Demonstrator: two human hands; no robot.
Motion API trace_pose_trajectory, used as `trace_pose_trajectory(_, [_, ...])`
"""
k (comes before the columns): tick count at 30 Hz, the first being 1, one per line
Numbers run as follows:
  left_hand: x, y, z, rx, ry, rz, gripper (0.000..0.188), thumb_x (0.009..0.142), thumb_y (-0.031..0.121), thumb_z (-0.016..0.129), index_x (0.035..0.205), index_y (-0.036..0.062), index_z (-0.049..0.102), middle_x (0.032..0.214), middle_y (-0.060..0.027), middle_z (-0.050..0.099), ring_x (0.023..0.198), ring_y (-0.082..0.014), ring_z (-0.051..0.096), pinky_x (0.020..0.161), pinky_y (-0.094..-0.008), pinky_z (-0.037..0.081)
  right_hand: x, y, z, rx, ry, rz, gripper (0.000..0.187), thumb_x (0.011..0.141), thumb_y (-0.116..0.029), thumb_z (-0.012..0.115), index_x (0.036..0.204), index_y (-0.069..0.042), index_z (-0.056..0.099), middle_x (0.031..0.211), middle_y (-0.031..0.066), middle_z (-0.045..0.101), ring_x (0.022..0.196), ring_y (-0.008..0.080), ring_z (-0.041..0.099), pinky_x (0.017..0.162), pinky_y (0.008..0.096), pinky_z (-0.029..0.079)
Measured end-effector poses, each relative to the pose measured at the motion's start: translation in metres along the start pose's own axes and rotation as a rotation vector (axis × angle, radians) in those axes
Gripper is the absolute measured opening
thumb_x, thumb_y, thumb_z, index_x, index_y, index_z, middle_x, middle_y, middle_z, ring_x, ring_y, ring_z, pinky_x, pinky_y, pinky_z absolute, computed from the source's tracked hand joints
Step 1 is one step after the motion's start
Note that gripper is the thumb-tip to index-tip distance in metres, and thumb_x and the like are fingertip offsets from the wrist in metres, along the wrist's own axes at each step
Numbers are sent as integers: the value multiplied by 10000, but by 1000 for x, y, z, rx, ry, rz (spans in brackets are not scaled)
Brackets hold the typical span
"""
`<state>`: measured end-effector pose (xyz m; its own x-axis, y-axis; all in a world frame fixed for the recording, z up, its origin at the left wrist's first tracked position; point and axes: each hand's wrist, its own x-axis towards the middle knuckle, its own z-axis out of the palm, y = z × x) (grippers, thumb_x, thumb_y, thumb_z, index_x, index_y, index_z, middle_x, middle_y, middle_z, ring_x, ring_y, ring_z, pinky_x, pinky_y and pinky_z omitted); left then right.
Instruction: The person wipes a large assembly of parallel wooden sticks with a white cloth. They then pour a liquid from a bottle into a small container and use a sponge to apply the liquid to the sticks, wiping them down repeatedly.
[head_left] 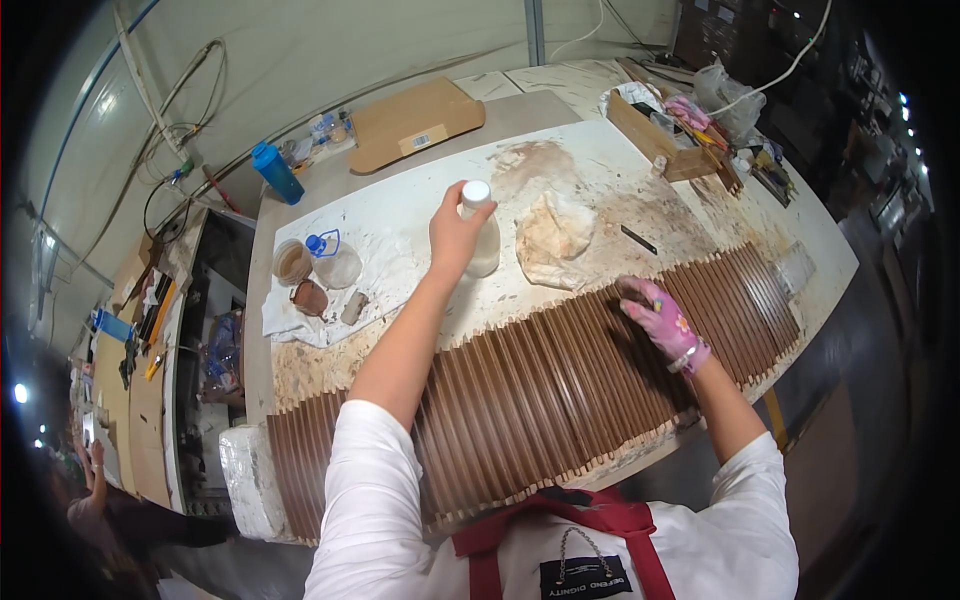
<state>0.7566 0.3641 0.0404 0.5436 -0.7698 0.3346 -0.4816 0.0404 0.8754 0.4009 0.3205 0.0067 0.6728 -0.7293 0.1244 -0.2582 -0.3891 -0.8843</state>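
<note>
My bare left hand (455, 238) is closed around a tall, clear bottle (486, 252) with a white cap, upright on the stained white tabletop. Over a long row of narrow brown wooden strips (520, 400), my right hand (667, 322) wears a pink patterned glove. Its fingers are apart and slightly bent, with nothing seen in them; whether it touches the strips I cannot tell. Between the hands and farther back lies a crumpled, brown-stained cloth (555, 238). A thin black tool (638, 240) rests to the right of the cloth.
On a white sheet at left stand a clear jug (338, 266) with a blue cap, a tub (293, 262) and a brown cup (308, 297). Farther back are a blue bottle (277, 173) and flat cardboard (415, 125). A wooden box (645, 130) of odds and ends sits back right.
</note>
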Motion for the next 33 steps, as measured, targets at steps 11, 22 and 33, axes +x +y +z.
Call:
trace_pose_trajectory(11, [-93, 17, -18, 3, -68, 128, 441, 817, 102, 714, 1229, 68, 561, 1154, -88, 626, 1085, -193, 599, 943, -349, 481, -50, -7, 6, 103, -9, 81, 482, 929, -266, 618, 1313, 3, 508, 1314, 146, 551, 1224, 244, 515, 1038, 334, 383])
trace_pose_trajectory(22, [-127, 20, 1, 158, -66, 229, 451, 776, 92, 742, 1201, 92, 589, 1209, -104, 620, 1115, -275, 591, 954, -359, 464, -64, 6, -6, 245, -197, 99, 518, 913, -291, 633, 1310, 19, 510, 1283, 141, 581, 1145, 225, 577, 995, 327, 420])
trace_pose_trajectory(33, [-65, 32, -5, -159, 47, -193, 467, 843, 114, 707, 1271, 30, 540, 1098, -54, 642, 1028, -138, 580, 922, -298, 438, 37, 45, -145, -344, -8, 8, 233, 869, -294, 609, 889, -74, 683, 810, 125, 683, 752, 243, 656, 711, 359, 506])
